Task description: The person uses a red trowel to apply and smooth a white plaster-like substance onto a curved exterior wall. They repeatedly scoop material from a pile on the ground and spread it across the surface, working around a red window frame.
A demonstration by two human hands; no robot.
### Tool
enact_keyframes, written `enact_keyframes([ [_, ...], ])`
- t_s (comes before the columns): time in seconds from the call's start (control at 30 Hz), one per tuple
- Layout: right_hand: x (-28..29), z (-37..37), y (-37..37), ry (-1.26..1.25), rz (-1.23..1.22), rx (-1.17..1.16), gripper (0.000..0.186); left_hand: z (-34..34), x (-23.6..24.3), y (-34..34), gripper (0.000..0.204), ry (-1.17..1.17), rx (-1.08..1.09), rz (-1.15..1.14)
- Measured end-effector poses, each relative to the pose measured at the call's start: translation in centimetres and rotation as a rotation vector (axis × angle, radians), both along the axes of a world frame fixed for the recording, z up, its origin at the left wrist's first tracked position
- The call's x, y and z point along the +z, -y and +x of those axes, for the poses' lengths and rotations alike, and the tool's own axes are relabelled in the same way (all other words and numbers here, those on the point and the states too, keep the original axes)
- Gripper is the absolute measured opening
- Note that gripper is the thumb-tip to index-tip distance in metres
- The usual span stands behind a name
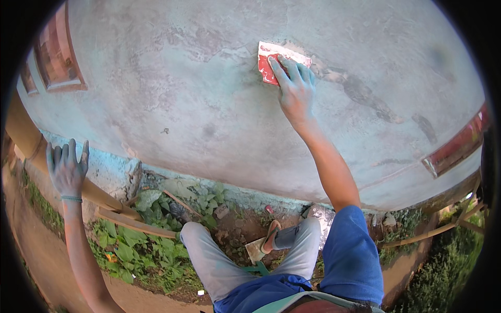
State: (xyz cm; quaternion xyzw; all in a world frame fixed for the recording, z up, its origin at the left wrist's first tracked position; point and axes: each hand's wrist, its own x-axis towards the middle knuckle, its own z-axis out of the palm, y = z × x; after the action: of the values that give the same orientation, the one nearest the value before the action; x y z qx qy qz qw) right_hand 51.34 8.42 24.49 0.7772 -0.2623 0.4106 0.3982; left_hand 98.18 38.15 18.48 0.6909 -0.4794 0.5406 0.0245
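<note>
My right hand [297, 94] reaches up and grips a red plastic putty spreader [267, 69], its fingers lying over the face. Whitish filler coats the spreader's upper edge, which lies against the grey-blue plastered wall [198, 109]. Darker and beige rough patches [365, 96] run along the wall to the right of the spreader. At the far left my left hand [69, 169], dusty grey, has its fingers apart and holds nothing. It is nearest to a bamboo pole [96, 194] and the wall's lower ledge; whether it touches them I cannot tell.
Windows with reddish-brown frames are set in the wall at upper left [60, 52] and right [456, 141]. Leafy plants [141, 245] grow along the wall's foot. A curved pole [417, 239] stands lower right. My bent knees face the wall, one sandalled foot [270, 235] below.
</note>
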Motion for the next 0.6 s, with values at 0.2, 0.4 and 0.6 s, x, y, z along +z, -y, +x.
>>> enact_keyframes([
  [0.2,-0.4,0.0,-0.4,-0.039,-0.017,0.012,0.050,0.0,0.0,-0.2,0.035,-0.014,0.001,0.005],
  [0.4,-1.4,0.2,2.7,-0.099,-0.140,0.003,0.047,0.3,-0.2,-0.1,0.035,0.010,-0.026,0.000],
  [0.6,-3.2,-0.8,2.0,-0.141,-0.070,-0.011,0.047,0.2,-0.2,-0.2,0.034,-0.018,-0.008,0.012],
])
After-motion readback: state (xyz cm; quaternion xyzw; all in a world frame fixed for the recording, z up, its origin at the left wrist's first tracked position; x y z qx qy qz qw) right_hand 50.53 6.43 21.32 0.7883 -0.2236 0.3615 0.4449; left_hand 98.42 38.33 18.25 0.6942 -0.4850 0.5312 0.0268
